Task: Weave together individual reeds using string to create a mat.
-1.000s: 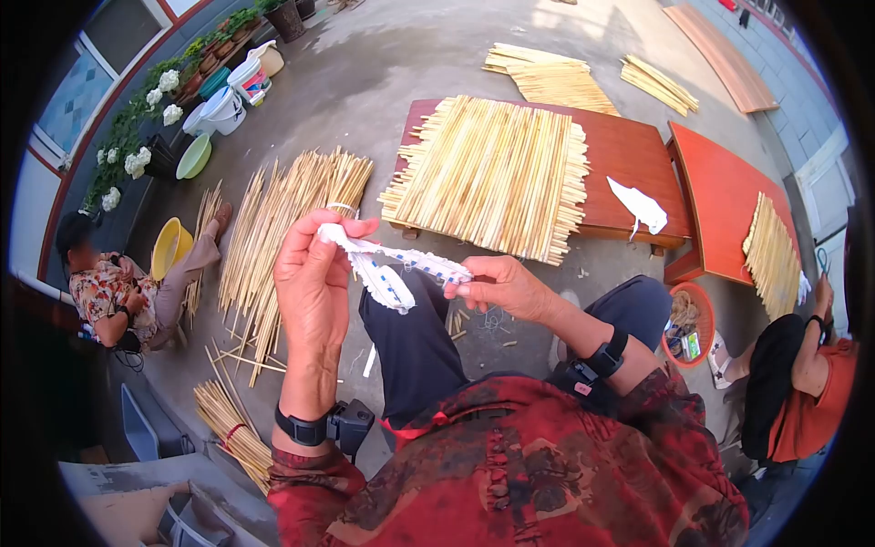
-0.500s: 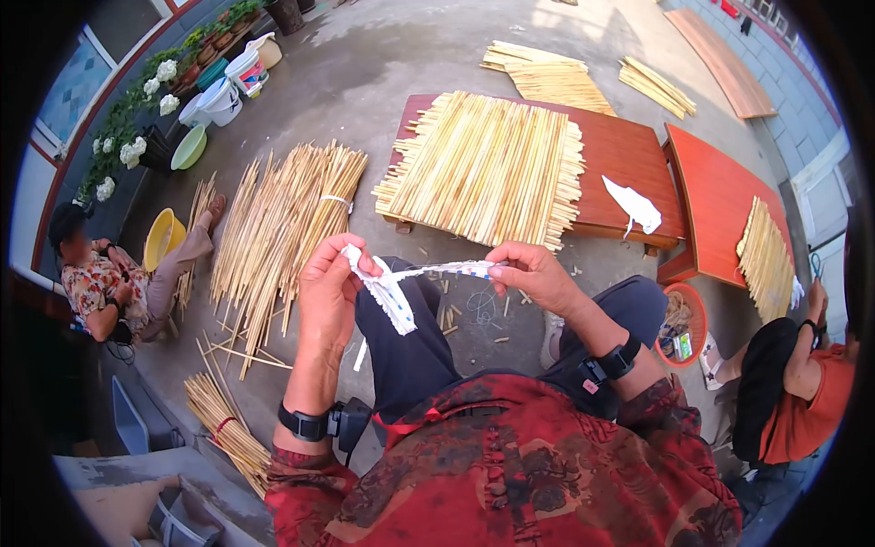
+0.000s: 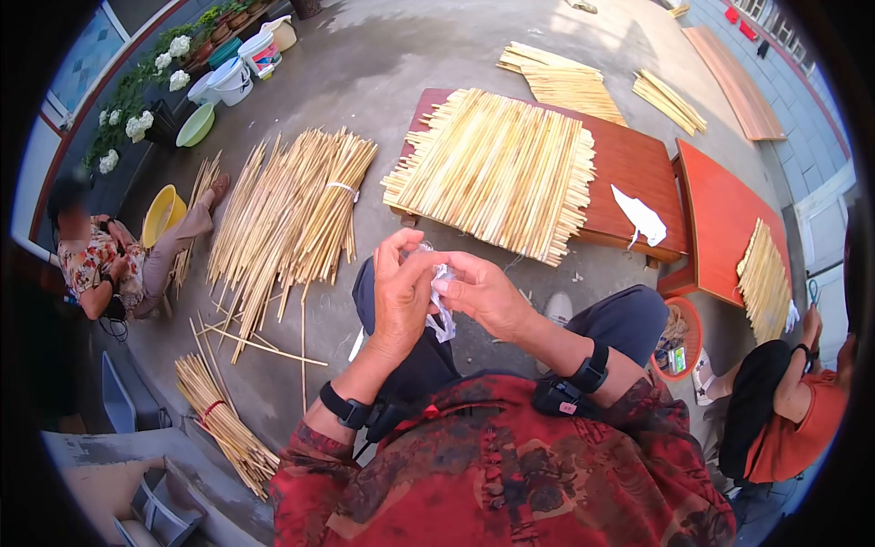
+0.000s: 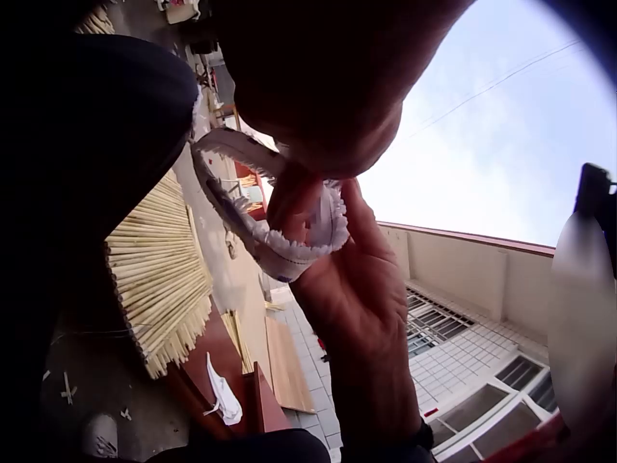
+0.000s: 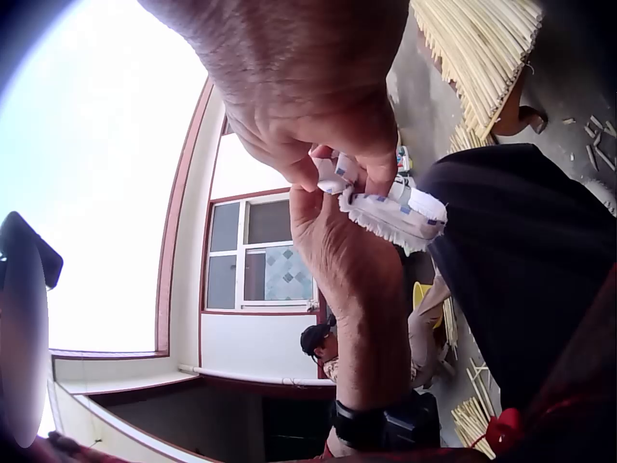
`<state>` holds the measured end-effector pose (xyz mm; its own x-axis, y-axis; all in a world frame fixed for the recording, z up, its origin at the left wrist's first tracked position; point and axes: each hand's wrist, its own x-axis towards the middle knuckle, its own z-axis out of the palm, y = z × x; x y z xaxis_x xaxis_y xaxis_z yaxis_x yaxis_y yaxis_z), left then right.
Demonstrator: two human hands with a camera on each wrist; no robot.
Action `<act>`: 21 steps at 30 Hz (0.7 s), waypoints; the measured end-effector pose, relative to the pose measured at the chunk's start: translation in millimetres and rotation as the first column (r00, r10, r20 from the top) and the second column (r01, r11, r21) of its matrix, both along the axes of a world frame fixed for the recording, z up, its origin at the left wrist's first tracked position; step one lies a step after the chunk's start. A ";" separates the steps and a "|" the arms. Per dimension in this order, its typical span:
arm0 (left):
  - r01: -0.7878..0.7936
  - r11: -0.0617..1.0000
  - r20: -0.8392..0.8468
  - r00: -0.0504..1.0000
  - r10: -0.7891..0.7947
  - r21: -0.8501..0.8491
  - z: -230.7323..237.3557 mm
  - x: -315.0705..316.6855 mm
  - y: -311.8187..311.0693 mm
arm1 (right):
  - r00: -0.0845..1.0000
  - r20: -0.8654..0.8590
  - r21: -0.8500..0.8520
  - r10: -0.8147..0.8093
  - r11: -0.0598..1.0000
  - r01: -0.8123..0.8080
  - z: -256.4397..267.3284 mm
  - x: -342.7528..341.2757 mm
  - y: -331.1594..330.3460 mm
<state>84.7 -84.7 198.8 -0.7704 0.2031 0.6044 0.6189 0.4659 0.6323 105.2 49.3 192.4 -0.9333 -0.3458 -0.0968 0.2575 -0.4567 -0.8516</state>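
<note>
A white cloth strip (image 3: 444, 324) with blue marks and frayed edges hangs between the two hands, above the person's left knee. My left hand (image 3: 399, 296) pinches it at the upper end, fingers folded around the cloth. The right hand (image 3: 488, 296) meets the left there, its thumb and fingers pinching the same strip. In the left wrist view the strip (image 4: 281, 258) curves in a loose loop under the fingers. From the right wrist, the folded cloth (image 5: 395, 220) shows between the fingertips of both hands; part of it is hidden inside the grip.
Ahead, a mat of pale sticks (image 3: 492, 173) lies on a low red-brown table (image 3: 638, 164) beside a white cloth (image 3: 638, 217). Loose sticks (image 3: 283, 219) spread on the ground to the left. An orange basket (image 3: 697, 342) stands at the right, near a seated person (image 3: 802, 419).
The hands, earlier apart with the strip stretched between them, have come together. The strip is now bunched at the fingertips and hangs down.
</note>
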 end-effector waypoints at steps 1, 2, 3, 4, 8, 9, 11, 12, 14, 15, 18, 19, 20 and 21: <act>-0.091 0.993 -0.071 0.994 0.086 -0.070 2.6 -2.1 0.6 | 0.999 -0.045 0.018 0.006 1.000 -0.005 -0.2 0.2 -1.8; -0.084 0.990 -0.040 0.996 0.080 -0.111 0.5 -4.8 1.3 | 0.999 0.001 0.025 -0.044 0.999 0.044 -15.6 -4.1 -1.6; -0.094 0.989 -0.027 0.995 0.092 -0.111 1.6 -3.3 -0.5 | 0.999 0.014 0.027 -0.032 0.999 0.032 -16.2 -6.3 1.5; 0.004 1.000 0.351 0.936 0.003 -0.018 4.6 -0.8 -2.6 | 0.993 -0.113 0.213 -0.020 0.976 0.044 -16.5 -11.1 7.4; 0.122 0.993 0.511 0.853 -0.104 -0.002 -12.5 -3.3 -15.2 | 0.978 -0.205 0.405 0.042 0.913 0.045 -15.0 -20.8 15.0; 0.117 0.993 0.499 0.861 -0.097 -0.008 -14.3 -4.3 -17.2 | 0.984 -0.168 0.409 0.051 0.912 0.023 -12.7 -20.7 14.2; 0.049 0.997 0.467 0.881 -0.073 0.063 -16.6 -7.1 -16.3 | 0.982 -0.188 0.400 0.009 0.914 0.068 -12.0 -22.3 9.4; 0.003 0.987 0.498 0.863 -0.086 0.163 -15.2 -10.7 -17.9 | 0.981 -0.193 0.366 -0.034 0.925 0.104 -12.5 -23.8 7.7; -0.080 0.942 0.570 0.812 -0.128 0.325 -14.7 -15.2 -22.4 | 0.939 -0.337 0.381 -0.071 0.902 0.205 -9.7 -23.5 1.8; -0.084 0.942 0.567 0.814 -0.124 0.326 -12.9 -17.3 -22.2 | 0.938 -0.340 0.381 -0.066 0.902 0.201 -6.0 -21.6 -2.5; -0.326 0.539 0.596 0.656 -0.463 0.777 -0.9 -22.1 -15.6 | 0.691 -0.708 0.605 0.143 0.628 0.490 -0.9 -18.1 -16.9; -0.324 0.538 0.593 0.662 -0.458 0.778 -3.2 -25.3 -18.6 | 0.686 -0.713 0.601 0.147 0.632 0.489 -2.3 -21.2 -18.9; -0.371 0.440 0.562 0.678 -0.474 0.818 -8.8 -28.8 -24.6 | 0.624 -0.755 0.579 0.202 0.652 0.490 -5.3 -23.9 -21.4; -0.411 0.335 0.529 0.697 -0.484 0.848 -10.7 -31.1 -31.3 | 0.554 -0.793 0.556 0.254 0.674 0.486 -6.7 -26.5 -24.1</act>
<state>53.6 -115.9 188.1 -0.9755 -0.0483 -0.2147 -0.1314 -0.6549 0.7442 78.7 25.2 185.7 -0.7506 -0.4033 0.5234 -0.6548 0.3482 -0.6708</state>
